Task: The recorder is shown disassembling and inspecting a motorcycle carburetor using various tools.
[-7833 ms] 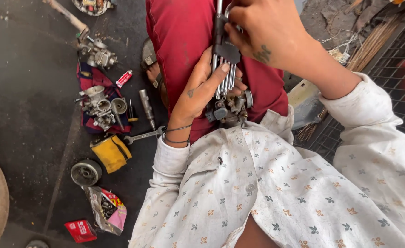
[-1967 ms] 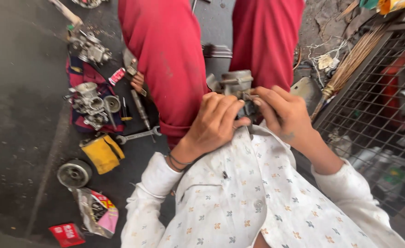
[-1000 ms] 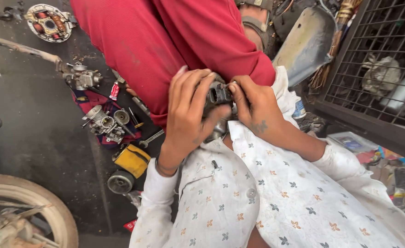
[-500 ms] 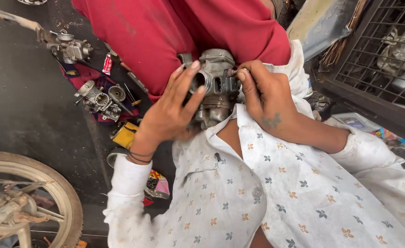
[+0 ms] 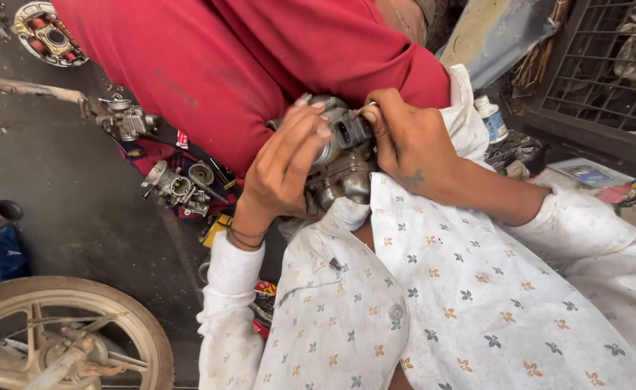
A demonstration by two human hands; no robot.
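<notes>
A grey metal carburetor (image 5: 341, 155) is held close to my chest, against my red trousers (image 5: 246, 65). My left hand (image 5: 285, 162) wraps around its left side, fingers curled over the top. My right hand (image 5: 401, 141) grips its right side, with thumb and fingers pinching a small part at the carburetor's top edge. The lower part of the carburetor is hidden behind my white patterned shirt.
Another carburetor (image 5: 177, 188) and loose metal parts lie on a red cloth on the dark floor at left. A further engine part (image 5: 119, 119) sits beyond it. A wheel (image 5: 65, 332) is at bottom left. A metal cage (image 5: 599, 65) and a small bottle (image 5: 491, 119) stand at right.
The view has shifted closer and tilted. Both hands have stayed on the carburetor, turning it slightly; my right hand's fingers now pinch at its top.
</notes>
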